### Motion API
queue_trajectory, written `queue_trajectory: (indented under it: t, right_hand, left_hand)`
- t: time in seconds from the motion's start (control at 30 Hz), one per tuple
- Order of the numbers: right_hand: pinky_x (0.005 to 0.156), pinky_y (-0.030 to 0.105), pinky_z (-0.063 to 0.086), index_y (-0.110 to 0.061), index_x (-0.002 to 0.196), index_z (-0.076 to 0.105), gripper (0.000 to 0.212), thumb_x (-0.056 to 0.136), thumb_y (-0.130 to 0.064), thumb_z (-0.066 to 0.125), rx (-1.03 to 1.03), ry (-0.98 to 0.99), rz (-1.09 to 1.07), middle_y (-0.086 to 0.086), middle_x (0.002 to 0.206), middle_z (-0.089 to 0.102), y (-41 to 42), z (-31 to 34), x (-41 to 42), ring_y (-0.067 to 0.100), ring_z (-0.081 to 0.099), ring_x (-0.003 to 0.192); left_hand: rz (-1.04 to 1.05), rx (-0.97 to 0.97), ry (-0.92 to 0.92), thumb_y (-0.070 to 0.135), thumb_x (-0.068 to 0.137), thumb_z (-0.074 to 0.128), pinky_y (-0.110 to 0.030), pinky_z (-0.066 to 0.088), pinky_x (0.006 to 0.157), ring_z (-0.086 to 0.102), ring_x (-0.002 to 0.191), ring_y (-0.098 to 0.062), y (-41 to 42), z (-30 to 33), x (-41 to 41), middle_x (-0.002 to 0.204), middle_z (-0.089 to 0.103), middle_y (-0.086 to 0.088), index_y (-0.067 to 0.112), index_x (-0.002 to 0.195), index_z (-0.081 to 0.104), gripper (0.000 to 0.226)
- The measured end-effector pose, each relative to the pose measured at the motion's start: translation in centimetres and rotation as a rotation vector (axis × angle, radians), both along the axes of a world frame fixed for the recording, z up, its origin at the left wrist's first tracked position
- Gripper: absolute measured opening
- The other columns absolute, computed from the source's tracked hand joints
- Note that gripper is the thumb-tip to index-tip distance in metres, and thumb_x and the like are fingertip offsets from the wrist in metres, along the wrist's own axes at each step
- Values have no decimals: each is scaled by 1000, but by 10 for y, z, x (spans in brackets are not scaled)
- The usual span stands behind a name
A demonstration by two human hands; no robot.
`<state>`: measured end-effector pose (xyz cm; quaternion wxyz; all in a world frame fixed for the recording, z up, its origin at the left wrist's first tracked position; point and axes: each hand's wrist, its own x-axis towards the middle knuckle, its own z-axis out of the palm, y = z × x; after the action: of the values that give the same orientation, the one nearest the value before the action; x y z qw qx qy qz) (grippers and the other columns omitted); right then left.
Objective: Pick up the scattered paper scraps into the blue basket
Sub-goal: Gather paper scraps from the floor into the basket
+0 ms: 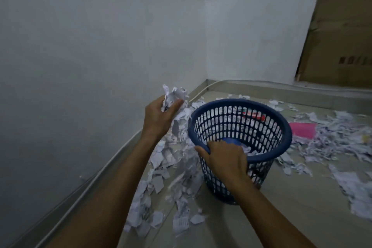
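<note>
1. Right hand [223, 157]: fingers curled over the near rim of the blue perforated plastic basket [240, 139], steadying it on the grey floor [291, 197].
2. Left hand [159, 116]: clenched round a crumpled wad of white paper scraps [173, 95], held left of the rim.
3. Loose white paper scraps [177, 167]: strewn around the basket.
4. Step: transfer. Next, judged: carry the wad over the opening and release.

The blue basket [239, 127] is smooth perforated plastic; the paper scraps [177, 169] are crumpled, matt white; the floor [291, 207] looks smooth; the wall [80, 46] is matt painted.
</note>
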<state>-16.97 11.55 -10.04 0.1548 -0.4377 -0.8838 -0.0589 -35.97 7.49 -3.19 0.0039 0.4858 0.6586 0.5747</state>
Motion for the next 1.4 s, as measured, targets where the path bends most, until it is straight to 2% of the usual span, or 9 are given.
queue_trajectory:
  t: [0.13, 0.37, 0.6, 0.73, 0.87, 0.93, 1.13, 1.27, 1.4]
  right_hand:
    - [46, 29, 20, -22, 93, 64, 62, 98, -69, 23, -7, 26, 16, 0, 80, 66, 1, -3, -1, 18, 63, 73]
    - [58, 31, 38, -21, 96, 66, 67, 97, -71, 22, -72, 47, -10, 2, 84, 68, 8, -2, 0, 20, 64, 74]
    - [65, 32, 40, -19, 105, 65, 67, 98, -69, 22, -114, 31, 8, 4, 97, 69, 9, -1, 0, 20, 66, 85]
    - [64, 32, 39, -18, 107, 66, 66, 99, -67, 24, -113, 24, -3, 5, 98, 69, 10, 0, 3, 20, 66, 86]
    - [62, 31, 37, -18, 107, 66, 67, 99, -68, 22, -92, 23, -5, 5, 98, 69, 10, -2, 5, 20, 66, 85]
    - [62, 32, 35, -18, 108, 66, 67, 99, -68, 23, -80, 30, 0, 5, 98, 69, 10, -2, 6, 20, 66, 86]
    - [63, 32, 35, -21, 107, 66, 61, 100, -65, 24, -49, 52, 2, 3, 93, 70, 9, -1, 4, 20, 67, 82]
    - [64, 33, 37, -21, 106, 66, 62, 100, -66, 23, -49, 47, 0, 2, 92, 69, 11, -5, 0, 20, 66, 81]
    - [61, 31, 37, -22, 103, 66, 62, 100, -66, 22, -32, 50, -6, 0, 88, 69, 9, -5, -1, 19, 65, 77]
  left_hand:
    - [-46, 56, 55, 35, 90, 69, -24, 45, 56, 57, 62, -8, 25, 43, 16, 76, 70, -8, 9, 86, 71, 26]
    - [-120, 50, 114, 37, 90, 69, -34, 47, 63, 63, 71, -18, 75, 86, 60, 77, 71, -8, 5, 86, 72, 33]
    - [-245, 43, 5, 37, 90, 68, -39, 55, 71, 69, 75, -17, 105, 80, 110, 83, 74, -2, 13, 94, 75, 26]
    - [-255, -107, -19, 44, 90, 67, -46, 57, 81, 70, 84, -20, 119, 58, 111, 94, 74, -5, 12, 102, 73, 35]
    - [-242, -375, 97, 51, 88, 65, -34, 47, 98, 60, 115, -24, 119, 29, 94, 135, 60, -8, 11, 137, 55, 64]
    - [-260, -389, 183, 49, 88, 67, -29, 47, 93, 60, 113, -18, 114, 21, 85, 130, 63, -5, 15, 133, 58, 57]
    - [-239, -456, 530, 41, 102, 45, -37, 53, 89, 64, 100, -17, 93, 19, 56, 115, 70, -3, 22, 125, 64, 35]
    - [-162, -360, 395, 36, 102, 47, -36, 55, 86, 64, 96, -12, 71, -3, 26, 111, 70, 0, 23, 123, 63, 29]
    - [-113, -413, 141, 41, 102, 45, -21, 46, 87, 57, 112, -15, 39, -50, 4, 130, 56, 1, 22, 138, 48, 41]
